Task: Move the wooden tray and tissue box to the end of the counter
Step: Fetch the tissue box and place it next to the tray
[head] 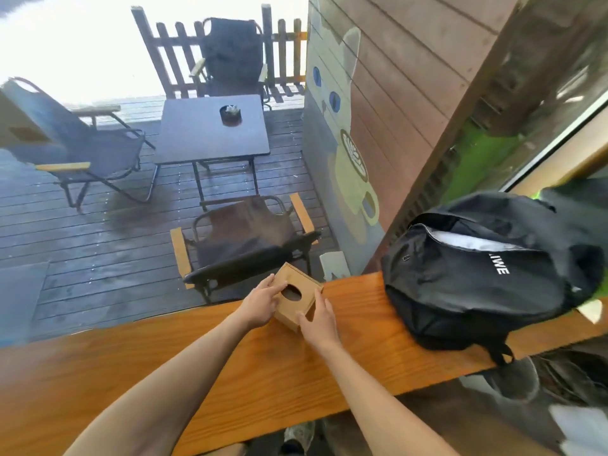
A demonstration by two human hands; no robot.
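A small wooden tissue box (302, 284) with an oval slot in its top sits at the far edge of the orange wooden counter (230, 373). My left hand (260, 302) grips its left side, fingers over the top edge by the slot. My right hand (317, 319) holds its near right corner. Whether the box rests on the counter or is slightly raised I cannot tell. No wooden tray is in view.
A black backpack (487, 274) lies on the counter to the right of the box. Beyond the counter's far edge is a wet deck with a dark table (210, 130) and several folding chairs. A wooden wall with a painted cat (345, 126) stands behind the counter's right part.
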